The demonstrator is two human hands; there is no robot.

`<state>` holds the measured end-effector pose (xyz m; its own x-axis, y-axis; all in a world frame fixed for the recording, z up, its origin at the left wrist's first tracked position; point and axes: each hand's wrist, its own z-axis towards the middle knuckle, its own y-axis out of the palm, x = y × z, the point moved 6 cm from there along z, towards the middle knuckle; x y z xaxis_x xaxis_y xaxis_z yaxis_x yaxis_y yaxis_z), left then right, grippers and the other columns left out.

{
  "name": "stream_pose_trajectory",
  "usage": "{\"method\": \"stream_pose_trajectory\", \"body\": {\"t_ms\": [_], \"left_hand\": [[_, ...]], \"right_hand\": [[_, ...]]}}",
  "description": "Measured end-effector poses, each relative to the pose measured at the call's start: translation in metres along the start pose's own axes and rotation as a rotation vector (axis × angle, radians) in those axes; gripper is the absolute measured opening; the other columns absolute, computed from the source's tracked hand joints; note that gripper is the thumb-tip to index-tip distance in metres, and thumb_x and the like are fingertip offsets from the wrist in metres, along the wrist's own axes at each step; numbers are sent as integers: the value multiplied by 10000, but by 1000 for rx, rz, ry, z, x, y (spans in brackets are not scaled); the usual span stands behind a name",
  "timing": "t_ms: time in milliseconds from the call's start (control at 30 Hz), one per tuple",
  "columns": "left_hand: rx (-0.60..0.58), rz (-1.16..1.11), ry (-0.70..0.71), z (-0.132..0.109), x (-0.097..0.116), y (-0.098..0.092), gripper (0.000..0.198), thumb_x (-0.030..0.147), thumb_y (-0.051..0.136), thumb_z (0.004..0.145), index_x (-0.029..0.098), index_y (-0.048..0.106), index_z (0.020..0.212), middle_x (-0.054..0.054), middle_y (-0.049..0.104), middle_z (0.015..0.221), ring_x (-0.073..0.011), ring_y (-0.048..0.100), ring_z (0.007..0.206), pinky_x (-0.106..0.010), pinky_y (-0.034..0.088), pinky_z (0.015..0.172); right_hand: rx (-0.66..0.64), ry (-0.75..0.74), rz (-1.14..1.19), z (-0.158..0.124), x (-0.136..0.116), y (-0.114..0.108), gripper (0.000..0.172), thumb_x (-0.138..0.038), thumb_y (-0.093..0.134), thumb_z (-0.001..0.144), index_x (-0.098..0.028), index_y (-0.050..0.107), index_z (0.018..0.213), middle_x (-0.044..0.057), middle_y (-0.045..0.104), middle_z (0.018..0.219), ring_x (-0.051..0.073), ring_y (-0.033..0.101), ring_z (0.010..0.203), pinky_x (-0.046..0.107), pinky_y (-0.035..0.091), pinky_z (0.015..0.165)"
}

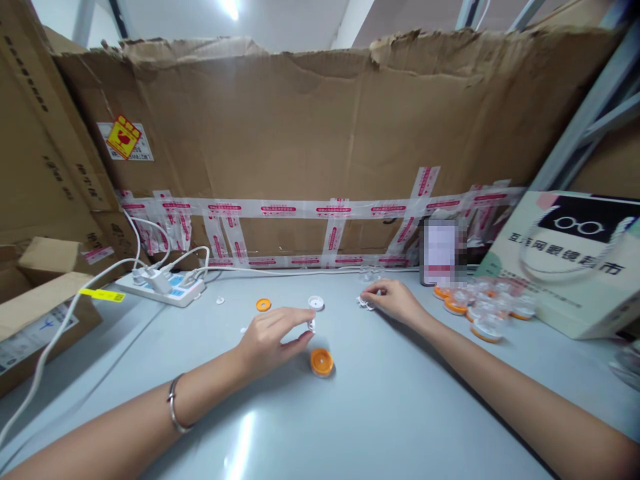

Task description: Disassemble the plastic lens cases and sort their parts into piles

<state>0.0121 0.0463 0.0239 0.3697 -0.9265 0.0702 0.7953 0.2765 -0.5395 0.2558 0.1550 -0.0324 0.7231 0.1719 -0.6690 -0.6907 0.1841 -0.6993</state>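
Between the thumb and fingers of my left hand (pixel 273 340) is a small white plastic part (pixel 311 325), pinched upright above the table. Just below it lies a round orange piece with a clear rim (pixel 321 362). A white round disc (pixel 316 303) sits behind that hand, and an orange ring (pixel 263 305) is to its left. My right hand (pixel 393 299) reaches further back, its fingertips closed down at a little group of white plastic parts (pixel 365 303). Whether it grips one of them is hidden.
Several clear domed pieces with orange bases (pixel 487 327) cluster at right before a paper bag (pixel 565 267). A phone (pixel 441 253) stands by the cardboard wall (pixel 300 133). At left are a power strip (pixel 170 287) with white cables and an open carton (pixel 45 320).
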Motion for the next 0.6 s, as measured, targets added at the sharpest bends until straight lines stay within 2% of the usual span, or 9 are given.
{"method": "stream_pose_trajectory", "body": {"t_ms": [67, 167, 233, 300, 433, 500, 600], "left_hand": [[-11, -75, -79, 1, -2, 1, 226, 113, 575, 782, 142, 605, 1004, -88, 712, 889, -138, 674, 757, -225, 577, 665], [-40, -258, -327, 0, -10, 5, 221, 127, 554, 781, 146, 629, 988, -79, 707, 920, -133, 666, 765, -207, 581, 619], [-64, -362, -516, -2, -14, 9, 212, 143, 548, 779, 146, 648, 966, -69, 710, 907, -135, 667, 758, -212, 582, 622], [-73, -443, -642, -5, -15, 13, 212, 172, 546, 791, 142, 659, 968, -67, 714, 888, -142, 671, 764, -228, 580, 667], [-54, -560, -721, -7, -12, 16, 208, 245, 545, 827, 161, 684, 957, -59, 715, 868, -146, 670, 767, -239, 572, 699], [-33, -596, -748, -7, -12, 17, 183, 260, 567, 819, 168, 701, 902, -47, 720, 821, -142, 668, 731, -229, 573, 671], [22, -642, -805, -8, -13, 16, 151, 262, 604, 794, 160, 706, 839, -39, 722, 758, -134, 668, 681, -219, 577, 645]], "right_hand": [[-15, -16, -14, -1, -2, 0, 158, -296, 620, 644, -176, 722, 643, 49, 654, 706, 181, 567, 667, 291, 418, 656], [31, -40, -15, -6, -13, -5, 207, -337, 627, 659, -175, 725, 743, 58, 644, 764, 174, 547, 662, 305, 420, 675], [62, -83, 44, -15, -30, -8, 253, -371, 608, 694, -172, 715, 806, 67, 643, 796, 175, 549, 682, 308, 423, 677], [29, -145, 152, -28, -54, -5, 254, -386, 582, 735, -176, 706, 806, 65, 654, 794, 179, 564, 717, 299, 427, 667], [-150, -188, 444, -62, -96, 14, 215, -363, 590, 757, -203, 689, 864, 36, 684, 827, 171, 601, 770, 294, 453, 718], [-201, -155, 594, -75, -106, 22, 215, -346, 580, 771, -205, 679, 900, 30, 689, 844, 164, 614, 783, 291, 469, 737], [-203, -111, 718, -85, -109, 28, 194, -325, 587, 766, -203, 689, 878, 27, 689, 824, 159, 622, 777, 284, 485, 739]]}}
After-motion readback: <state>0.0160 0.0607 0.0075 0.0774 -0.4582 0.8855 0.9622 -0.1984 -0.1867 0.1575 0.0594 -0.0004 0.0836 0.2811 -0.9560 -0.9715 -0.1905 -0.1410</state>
